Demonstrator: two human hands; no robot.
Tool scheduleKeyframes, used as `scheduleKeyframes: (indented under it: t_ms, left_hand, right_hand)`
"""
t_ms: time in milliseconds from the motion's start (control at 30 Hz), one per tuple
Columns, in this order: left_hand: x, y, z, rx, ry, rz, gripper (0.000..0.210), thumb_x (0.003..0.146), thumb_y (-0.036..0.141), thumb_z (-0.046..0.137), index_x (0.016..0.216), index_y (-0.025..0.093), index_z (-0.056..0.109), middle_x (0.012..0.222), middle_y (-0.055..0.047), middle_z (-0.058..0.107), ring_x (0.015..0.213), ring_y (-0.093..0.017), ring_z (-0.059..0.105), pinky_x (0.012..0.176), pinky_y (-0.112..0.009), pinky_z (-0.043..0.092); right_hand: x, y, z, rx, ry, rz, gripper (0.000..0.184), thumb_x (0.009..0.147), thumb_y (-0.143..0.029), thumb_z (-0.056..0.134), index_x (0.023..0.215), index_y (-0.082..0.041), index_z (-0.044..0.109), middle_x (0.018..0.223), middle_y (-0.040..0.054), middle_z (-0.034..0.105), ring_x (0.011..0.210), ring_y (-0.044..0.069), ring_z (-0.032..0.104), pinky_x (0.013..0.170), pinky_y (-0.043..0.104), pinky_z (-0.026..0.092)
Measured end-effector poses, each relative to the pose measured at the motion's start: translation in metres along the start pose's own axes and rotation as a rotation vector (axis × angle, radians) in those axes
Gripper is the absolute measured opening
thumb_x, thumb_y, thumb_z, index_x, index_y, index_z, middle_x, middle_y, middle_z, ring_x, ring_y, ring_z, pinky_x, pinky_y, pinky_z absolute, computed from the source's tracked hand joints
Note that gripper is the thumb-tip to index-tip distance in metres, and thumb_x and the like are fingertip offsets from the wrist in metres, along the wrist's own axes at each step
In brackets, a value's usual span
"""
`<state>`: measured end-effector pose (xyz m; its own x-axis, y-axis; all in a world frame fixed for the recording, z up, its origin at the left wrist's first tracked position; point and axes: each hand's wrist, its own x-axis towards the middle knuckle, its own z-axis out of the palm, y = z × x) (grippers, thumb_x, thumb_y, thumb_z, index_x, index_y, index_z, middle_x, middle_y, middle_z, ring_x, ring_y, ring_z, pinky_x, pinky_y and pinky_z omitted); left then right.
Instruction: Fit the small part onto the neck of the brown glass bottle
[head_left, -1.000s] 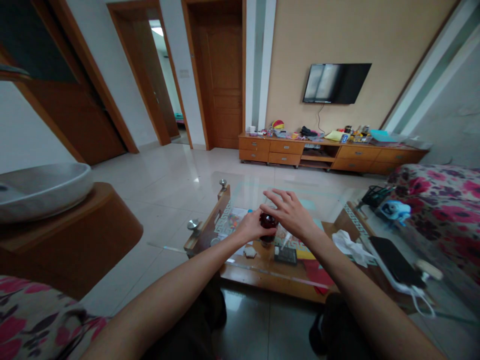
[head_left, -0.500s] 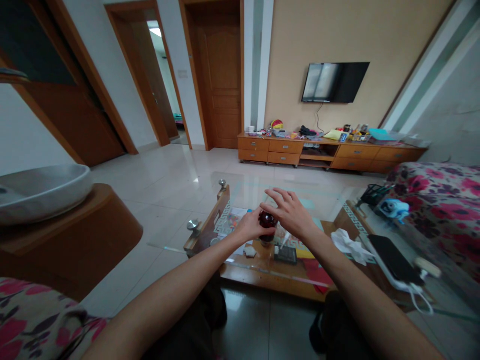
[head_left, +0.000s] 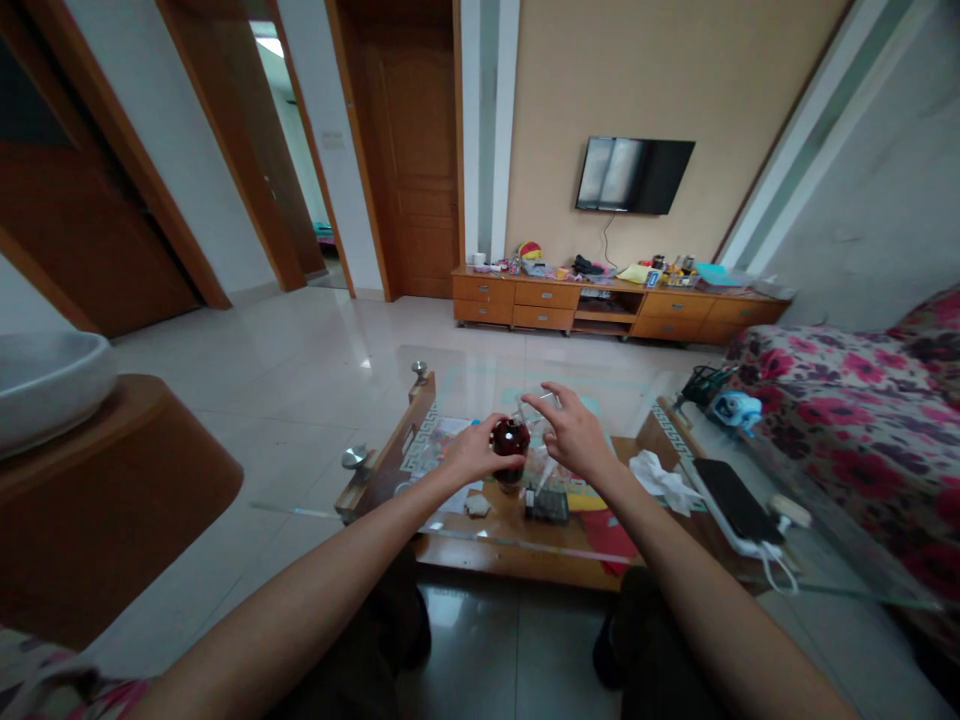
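Observation:
My left hand (head_left: 474,450) is closed around the side of a small round glass bottle (head_left: 511,452) of dark red liquid, standing upright over the glass-topped coffee table (head_left: 442,530). Just above and right of its neck, my right hand (head_left: 576,432) pinches a clear, glass-like cap (head_left: 541,404) between thumb and fingers. The cap looks tilted and lifted off the neck; its exact shape is hard to make out. Near the bottle are a small whitish piece (head_left: 477,505) and a dark flat box (head_left: 547,506).
Crumpled white tissue (head_left: 666,482) and a black phone (head_left: 739,503) with a white cable lie on the table's right side. A white basin (head_left: 52,385) stands at left. Beyond are a low cabinet (head_left: 547,300) with clutter, a wall television (head_left: 636,176) and a flowered sofa (head_left: 847,400).
My right hand has moved off the bottle's top to the right, with the clear cap now showing in its fingers. The left hand keeps its grip. The view has turned slightly right.

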<state>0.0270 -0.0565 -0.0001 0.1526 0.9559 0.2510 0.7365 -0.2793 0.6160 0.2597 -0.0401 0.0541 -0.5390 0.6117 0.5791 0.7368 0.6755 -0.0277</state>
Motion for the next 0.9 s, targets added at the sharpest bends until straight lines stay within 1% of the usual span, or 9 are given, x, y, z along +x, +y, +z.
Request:
scheduleKeyframes:
  t_ms: [67, 167, 367, 433, 533, 667, 733, 833, 900]
  left_hand:
    - [0.001, 0.001, -0.001, 0.012, -0.006, -0.017, 0.084, 0.065, 0.064, 0.088, 0.138, 0.032, 0.059, 0.111, -0.006, 0.078, 0.103, -0.030, 0.075, 0.088, -0.034, 0.053]
    - [0.002, 0.002, -0.003, 0.032, -0.015, -0.033, 0.083, 0.065, 0.065, 0.088, 0.136, 0.032, 0.062, 0.109, -0.007, 0.079, 0.104, -0.032, 0.074, 0.089, -0.034, 0.053]
    - [0.004, 0.005, -0.009, 0.090, -0.036, -0.017, 0.081, 0.066, 0.068, 0.085, 0.135, 0.033, 0.062, 0.108, -0.006, 0.079, 0.104, -0.032, 0.074, 0.089, -0.034, 0.053]
    - [0.005, 0.003, -0.012, 0.123, -0.030, -0.011, 0.080, 0.068, 0.067, 0.084, 0.136, 0.033, 0.061, 0.110, -0.006, 0.079, 0.103, -0.032, 0.074, 0.088, -0.034, 0.052]
    - [0.009, -0.003, -0.017, 0.163, -0.003, -0.032, 0.080, 0.069, 0.065, 0.083, 0.138, 0.031, 0.061, 0.113, -0.008, 0.078, 0.103, -0.033, 0.074, 0.087, -0.035, 0.052]
    - [0.013, -0.016, -0.030, 0.194, 0.047, -0.085, 0.077, 0.071, 0.063, 0.081, 0.138, 0.030, 0.061, 0.112, -0.008, 0.078, 0.103, -0.033, 0.074, 0.086, -0.035, 0.051]
    - [0.014, -0.024, -0.039, 0.209, 0.079, -0.126, 0.075, 0.072, 0.062, 0.081, 0.137, 0.029, 0.062, 0.112, -0.009, 0.078, 0.102, -0.034, 0.074, 0.085, -0.035, 0.051]
    - [0.015, -0.032, -0.052, 0.209, 0.119, -0.198, 0.074, 0.074, 0.060, 0.080, 0.139, 0.029, 0.060, 0.113, -0.010, 0.078, 0.104, -0.033, 0.074, 0.085, -0.035, 0.052]
    - [0.014, -0.034, -0.059, 0.200, 0.134, -0.237, 0.074, 0.075, 0.057, 0.080, 0.140, 0.029, 0.059, 0.115, -0.010, 0.078, 0.106, -0.033, 0.074, 0.087, -0.036, 0.053]
  right_hand:
    - [-0.005, 0.006, 0.002, 0.021, 0.001, 0.053, 0.076, 0.082, -0.006, 0.061, 0.153, -0.031, 0.048, 0.157, 0.0107, 0.044, 0.137, 0.029, 0.051, 0.104, 0.042, 0.052]
    - [-0.012, 0.020, 0.011, 0.102, 0.004, 0.163, 0.072, 0.088, -0.023, 0.067, 0.156, -0.030, 0.044, 0.153, 0.0112, 0.050, 0.124, 0.028, 0.061, 0.097, 0.041, 0.056]
    - [-0.027, 0.054, 0.042, 0.258, 0.021, 0.440, 0.080, 0.086, -0.054, 0.076, 0.154, -0.027, 0.043, 0.135, 0.0111, 0.067, 0.115, 0.031, 0.068, 0.096, 0.045, 0.055]
    - [-0.030, 0.062, 0.050, 0.257, 0.016, 0.457, 0.078, 0.085, -0.060, 0.075, 0.150, -0.025, 0.050, 0.133, 0.0121, 0.067, 0.116, 0.031, 0.067, 0.099, 0.045, 0.053]
    - [-0.027, 0.069, 0.058, 0.200, 0.014, 0.426, 0.074, 0.082, -0.063, 0.076, 0.142, -0.023, 0.060, 0.129, 0.0129, 0.066, 0.117, 0.031, 0.065, 0.102, 0.044, 0.051]
    - [-0.011, 0.063, 0.071, 0.197, -0.008, 0.463, 0.069, 0.086, -0.061, 0.072, 0.140, -0.020, 0.062, 0.121, 0.0122, 0.068, 0.111, 0.029, 0.066, 0.097, 0.041, 0.051]
    - [-0.001, 0.053, 0.081, 0.206, -0.031, 0.459, 0.067, 0.087, -0.059, 0.071, 0.139, -0.019, 0.061, 0.125, 0.0135, 0.069, 0.114, 0.030, 0.065, 0.099, 0.041, 0.050]
    - [0.014, 0.034, 0.098, 0.196, -0.091, 0.444, 0.068, 0.083, -0.056, 0.074, 0.138, -0.017, 0.061, 0.131, 0.0158, 0.069, 0.119, 0.032, 0.065, 0.103, 0.043, 0.048]
    - [0.021, 0.022, 0.107, 0.184, -0.144, 0.454, 0.070, 0.081, -0.054, 0.076, 0.138, -0.017, 0.061, 0.131, 0.0170, 0.070, 0.119, 0.034, 0.067, 0.103, 0.044, 0.049]
